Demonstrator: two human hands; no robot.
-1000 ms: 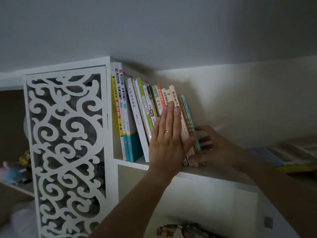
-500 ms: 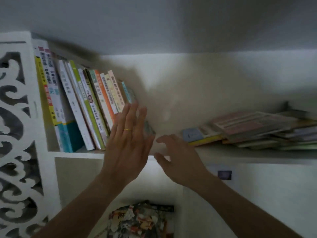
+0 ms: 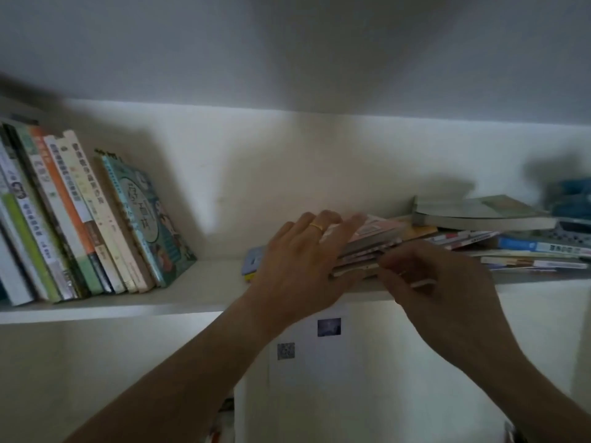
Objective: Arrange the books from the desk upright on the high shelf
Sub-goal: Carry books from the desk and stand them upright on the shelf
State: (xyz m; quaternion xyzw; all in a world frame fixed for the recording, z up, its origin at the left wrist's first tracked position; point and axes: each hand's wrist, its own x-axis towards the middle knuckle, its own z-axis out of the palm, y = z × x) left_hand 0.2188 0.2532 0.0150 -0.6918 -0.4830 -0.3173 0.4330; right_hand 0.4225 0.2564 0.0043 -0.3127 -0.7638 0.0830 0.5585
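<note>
On the white high shelf [image 3: 204, 282], the upright row of leaning paperback books [image 3: 80, 219] fills its left end. The left hand [image 3: 300, 266] (ring on one finger) lies spread on the flat pile of thin colourful books [image 3: 367, 247] near the front edge; the right hand [image 3: 447, 282] pinches that pile's edges.

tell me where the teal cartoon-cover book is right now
In the head view, the teal book stands leaning at the right end of the upright row, left of the left hand.
</note>
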